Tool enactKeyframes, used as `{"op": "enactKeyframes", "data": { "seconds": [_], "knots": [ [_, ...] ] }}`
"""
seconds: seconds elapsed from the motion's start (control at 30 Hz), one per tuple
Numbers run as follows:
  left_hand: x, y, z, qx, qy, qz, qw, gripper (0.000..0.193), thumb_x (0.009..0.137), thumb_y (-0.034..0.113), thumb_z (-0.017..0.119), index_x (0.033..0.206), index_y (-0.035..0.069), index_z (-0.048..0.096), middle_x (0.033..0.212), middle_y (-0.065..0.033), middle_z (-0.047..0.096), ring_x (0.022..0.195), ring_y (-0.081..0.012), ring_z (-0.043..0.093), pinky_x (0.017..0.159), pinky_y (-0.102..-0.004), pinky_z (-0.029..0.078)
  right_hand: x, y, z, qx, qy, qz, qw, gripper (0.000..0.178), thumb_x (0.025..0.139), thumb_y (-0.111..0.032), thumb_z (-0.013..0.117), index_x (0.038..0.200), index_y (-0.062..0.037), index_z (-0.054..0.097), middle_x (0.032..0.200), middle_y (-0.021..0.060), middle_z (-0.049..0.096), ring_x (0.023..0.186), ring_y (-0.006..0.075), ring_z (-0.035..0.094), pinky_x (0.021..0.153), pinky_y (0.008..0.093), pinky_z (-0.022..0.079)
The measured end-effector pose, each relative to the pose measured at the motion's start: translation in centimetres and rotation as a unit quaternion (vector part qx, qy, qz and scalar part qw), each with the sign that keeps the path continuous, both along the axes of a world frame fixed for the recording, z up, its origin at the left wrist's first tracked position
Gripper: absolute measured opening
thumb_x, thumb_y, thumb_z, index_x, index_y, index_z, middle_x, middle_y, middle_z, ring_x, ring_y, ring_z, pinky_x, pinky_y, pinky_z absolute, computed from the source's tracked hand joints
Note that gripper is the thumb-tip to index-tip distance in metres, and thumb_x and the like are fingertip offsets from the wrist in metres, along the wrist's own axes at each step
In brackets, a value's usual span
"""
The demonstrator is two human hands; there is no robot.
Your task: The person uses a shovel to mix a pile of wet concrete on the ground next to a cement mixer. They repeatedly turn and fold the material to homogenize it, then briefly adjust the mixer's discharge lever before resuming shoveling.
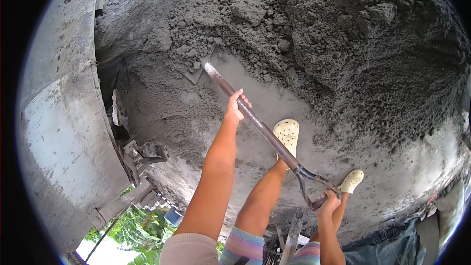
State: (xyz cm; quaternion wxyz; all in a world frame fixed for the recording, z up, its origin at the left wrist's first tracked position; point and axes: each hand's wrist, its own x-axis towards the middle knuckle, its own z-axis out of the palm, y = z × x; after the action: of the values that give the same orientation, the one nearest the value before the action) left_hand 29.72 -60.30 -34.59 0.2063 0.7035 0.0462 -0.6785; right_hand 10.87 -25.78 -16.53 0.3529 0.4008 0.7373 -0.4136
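A long-handled shovel (pixel 267 132) slants across the middle, with its blade at the upper left and its D-shaped grip at the lower right. My left hand (pixel 237 105) wraps round the shaft a little below the blade. At the other end, my right hand (pixel 328 203) is closed on the grip. The blade (pixel 195 74) is partly sunk in loose grey, damp-looking material at the foot of a large pile (pixel 343 34); its tip is hidden under the lumps.
My feet, in cream clogs (pixel 286 135), stand on the grey floor (pixel 250 86). A large worn metal drum or panel (pixel 73 122) rises on the left, with metal brackets (pixel 142 157) by its lower edge. Dark sheeting (pixel 387 248) lies at the lower right. Green plants show at the bottom left.
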Motion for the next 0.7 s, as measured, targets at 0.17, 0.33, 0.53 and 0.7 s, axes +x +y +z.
{"op": "enactKeyframes", "data": {
  "seconds": [0.17, 0.33, 0.53, 0.7],
  "knots": [
    [0.2, 4.3, -0.1, 0.004, -0.042, -0.015, 0.999, 0.02, 0.067, 0.017, 0.063, 0.062, 0.013, 0.045, 0.055, 0.0013, 0.043, 0.052, -0.014, 0.045, 0.052, -0.0305, 0.04, -1.1, 3.1, 0.0, -0.01, 0.015, 0.0, 1.0, 0.025, 0.062, -0.001, 0.048, 0.087, 0.0003, 0.05, 0.059, 0.0063, 0.046, 0.045, 0.0157, 0.044, 0.04, 0.0277, 0.038],
    [-5.3, 15.7, 2.5, 0.051, 0.016, -0.025, 0.998, 0.019, 0.068, 0.016, 0.058, 0.057, 0.012, 0.043, 0.053, -0.0013, 0.041, 0.047, -0.0166, 0.042, 0.05, -0.0319, 0.04, -3.5, 18.1, 0.6, -0.017, 0.029, -0.001, 0.999, 0.017, 0.06, -0.003, 0.046, 0.074, 0.0015, 0.054, 0.052, 0.0059, 0.045, 0.038, 0.0158, 0.042, 0.038, 0.0269, 0.037],
    [-9.5, 28.1, 6.2, 0.148, 0.002, -0.016, 0.989, 0.016, 0.067, 0.013, 0.058, 0.061, 0.011, 0.043, 0.058, -0.0027, 0.043, 0.053, -0.0179, 0.044, 0.055, -0.0325, 0.04, -8.0, 28.4, 9.4, 0.06, 0.039, -0.047, 0.996, 0.018, 0.059, -0.002, 0.046, 0.072, 0.0038, 0.056, 0.055, 0.0071, 0.05, 0.038, 0.016, 0.045, 0.034, 0.0269, 0.037],
    [-14.4, 35.6, 12.4, 0.14, 0.016, -0.081, 0.987, 0.018, 0.069, 0.014, 0.054, 0.058, 0.013, 0.039, 0.054, 0.0003, 0.037, 0.05, -0.0161, 0.039, 0.053, -0.0308, 0.036, -8.8, 38.2, 15.3, 0.038, 0.065, -0.112, 0.991, 0.011, 0.059, 0.0, 0.051, 0.07, 0.0007, 0.051, 0.051, 0.0075, 0.046, 0.037, 0.0181, 0.044, 0.033, 0.0299, 0.039]
  ]
}}
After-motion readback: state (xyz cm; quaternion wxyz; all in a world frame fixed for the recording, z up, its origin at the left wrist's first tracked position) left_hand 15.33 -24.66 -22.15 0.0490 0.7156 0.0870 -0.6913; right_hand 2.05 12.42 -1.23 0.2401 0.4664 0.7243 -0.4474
